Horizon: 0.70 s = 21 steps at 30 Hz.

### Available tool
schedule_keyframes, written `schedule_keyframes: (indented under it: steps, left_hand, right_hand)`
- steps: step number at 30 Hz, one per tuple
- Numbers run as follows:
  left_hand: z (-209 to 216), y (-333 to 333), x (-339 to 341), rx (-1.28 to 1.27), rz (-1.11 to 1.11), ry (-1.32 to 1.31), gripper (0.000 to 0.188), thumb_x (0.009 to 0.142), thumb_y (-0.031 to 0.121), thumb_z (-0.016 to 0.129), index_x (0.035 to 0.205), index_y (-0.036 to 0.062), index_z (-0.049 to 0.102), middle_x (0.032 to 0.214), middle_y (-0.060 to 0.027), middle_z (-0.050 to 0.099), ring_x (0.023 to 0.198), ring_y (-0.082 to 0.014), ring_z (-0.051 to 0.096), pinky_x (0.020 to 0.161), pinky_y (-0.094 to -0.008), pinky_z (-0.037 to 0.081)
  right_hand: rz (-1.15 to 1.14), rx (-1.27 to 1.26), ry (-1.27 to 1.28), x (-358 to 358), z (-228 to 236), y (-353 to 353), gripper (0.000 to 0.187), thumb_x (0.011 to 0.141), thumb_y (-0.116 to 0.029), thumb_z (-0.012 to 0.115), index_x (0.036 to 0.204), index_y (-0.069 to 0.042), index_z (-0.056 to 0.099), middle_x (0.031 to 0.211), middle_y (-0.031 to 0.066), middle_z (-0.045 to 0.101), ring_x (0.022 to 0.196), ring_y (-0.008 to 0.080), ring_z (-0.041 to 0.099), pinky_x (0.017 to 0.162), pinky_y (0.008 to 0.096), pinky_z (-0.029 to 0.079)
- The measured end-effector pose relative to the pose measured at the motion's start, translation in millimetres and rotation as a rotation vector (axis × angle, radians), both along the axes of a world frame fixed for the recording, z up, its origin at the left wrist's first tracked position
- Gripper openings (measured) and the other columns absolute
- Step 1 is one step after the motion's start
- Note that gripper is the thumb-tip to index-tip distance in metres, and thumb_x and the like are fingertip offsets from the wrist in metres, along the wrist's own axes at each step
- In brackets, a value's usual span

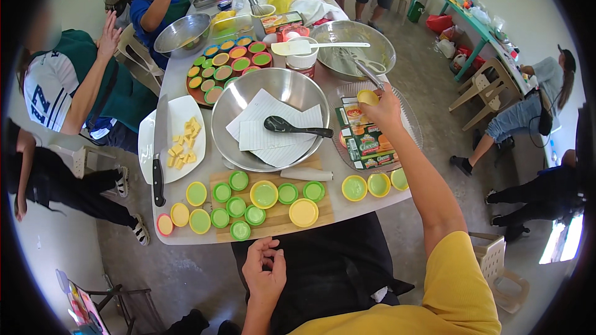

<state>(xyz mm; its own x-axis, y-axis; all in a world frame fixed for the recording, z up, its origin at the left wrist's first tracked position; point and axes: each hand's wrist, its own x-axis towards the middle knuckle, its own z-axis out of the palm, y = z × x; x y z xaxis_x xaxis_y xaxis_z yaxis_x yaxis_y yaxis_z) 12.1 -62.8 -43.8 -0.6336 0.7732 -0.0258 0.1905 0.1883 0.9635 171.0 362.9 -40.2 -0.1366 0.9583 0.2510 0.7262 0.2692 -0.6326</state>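
My right hand (383,111) is closed on a small yellow baking cup (367,97), held above the cheese boxes (366,139) on a clear ribbed tray (410,118). Just beyond it, a metal whisk handle (370,76) leans out of a large steel bowl (335,34) smeared with batter. Low in front of the table edge, my left hand (264,270) is loosely curled, its thumb apart, with nothing visible in it. Near it stand several green cups (236,206) and yellow-rimmed cups (264,194), partly on a wooden board (329,201).
A steel bowl (223,130) holds paper sheets and a black spoon (298,126). At left, a white plate (149,142) carries cheese cubes and a knife (159,174). Filled cups crowd a round tray (195,93). A white spatula (323,46) rests across a container. Co-workers stand at left.
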Motion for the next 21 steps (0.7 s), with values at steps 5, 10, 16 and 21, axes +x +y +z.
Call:
schedule_keyframes:
  steps: [5,10,16,21]
  left_hand:
    - [12.5,16.3,10.8,0.032,-0.053,0.135,0.033,0.089,-0.005,0.07,0.121,-0.0012,0.061,0.105,-0.0094,0.071,0.078,-0.0094,0.064,0.063,-0.0225,0.049]
    - [50.0,73.0,30.2,0.165,-0.29,0.42,0.034,0.085,-0.004,0.073,0.118,0.0009,0.065,0.098,-0.0105,0.071,0.071,-0.014,0.065,0.059,-0.025,0.048]
    - [61.4,187.9,70.6,0.195,-0.463,0.7,0.03,0.091,0.007,0.069,0.119,0.0004,0.06,0.097,-0.017,0.073,0.074,-0.0347,0.072,0.064,-0.0475,0.055]
    - [83.6,256.2,102.4,-0.351,-0.599,0.904,0.03,0.093,0.014,0.065,0.116,-0.0018,0.055,0.097,-0.0234,0.074,0.085,-0.042,0.073,0.074,-0.0527,0.058]
  right_hand:
    - [0.053,-0.002,0.03,26.2,8.7,-26.0,0.075,0.07,-0.025,0.087,0.132,0.0,0.054,0.112,0.0204,0.072,0.106,0.0384,0.07,0.094,0.0458,0.054]
    - [0.037,0.04,0.085,77.6,38.1,-66.9,0.078,0.071,-0.021,0.086,0.137,-0.001,0.051,0.111,0.0196,0.072,0.104,0.0369,0.07,0.093,0.0445,0.055]
    - [-0.025,0.047,0.084,160.5,61.8,-119.6,0.079,0.071,-0.018,0.085,0.139,-0.001,0.05,0.107,0.0191,0.071,0.102,0.0335,0.071,0.092,0.0413,0.056]
    - [-0.087,0.048,0.074,216.5,62.0,-137.8,0.079,0.07,-0.013,0.085,0.14,-0.001,0.049,0.105,0.0175,0.071,0.1,0.0322,0.07,0.091,0.0409,0.056]
